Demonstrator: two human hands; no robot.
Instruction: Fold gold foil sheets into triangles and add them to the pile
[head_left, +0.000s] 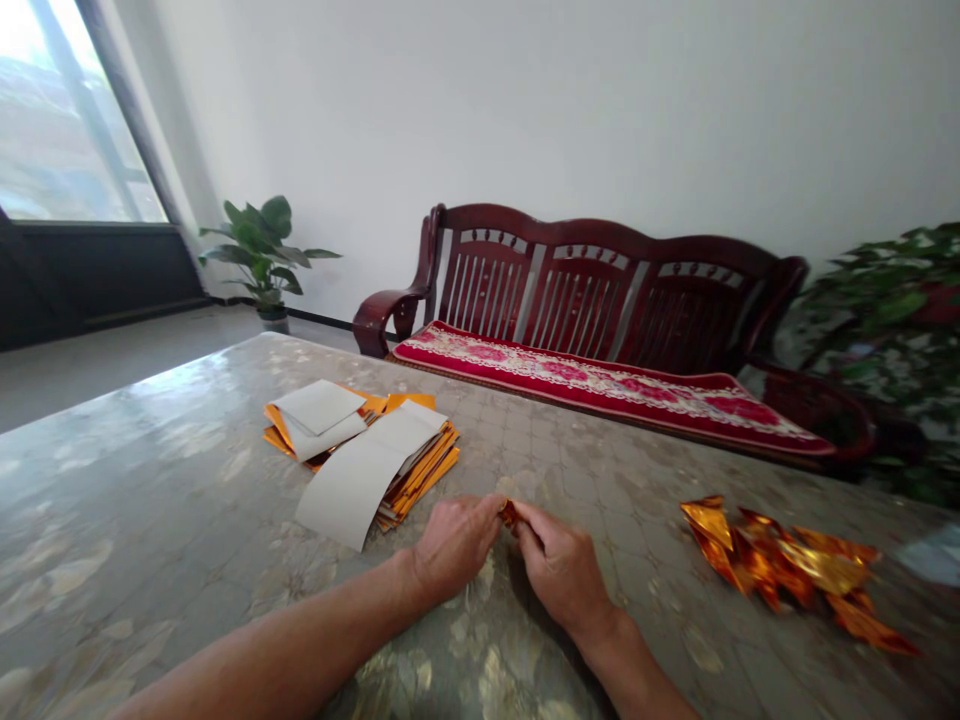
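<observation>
Between my fingertips, over the middle of the table, is a small piece of folded gold foil paper [509, 515], mostly covered by the fingers. My left hand [459, 545] pinches it from the left, and my right hand [564, 565] grips its right side. Just beyond my left hand lies a stack of paper sheets [424, 475], orange-gold on one face and whitish on the other, with a pale sheet curling toward me. Off to the right is a loose pile of folded gold foil pieces [784, 560], shiny and pointed.
The table [187, 560] has a patterned grey-brown cover. Beyond its far edge stands a dark red wooden bench [592, 270] with a red floral cushion [570, 375]. A potted plant [262, 250] is at the left, leafy greenery [892, 310] at the right. A pale bluish item [934, 550] lies at the right edge.
</observation>
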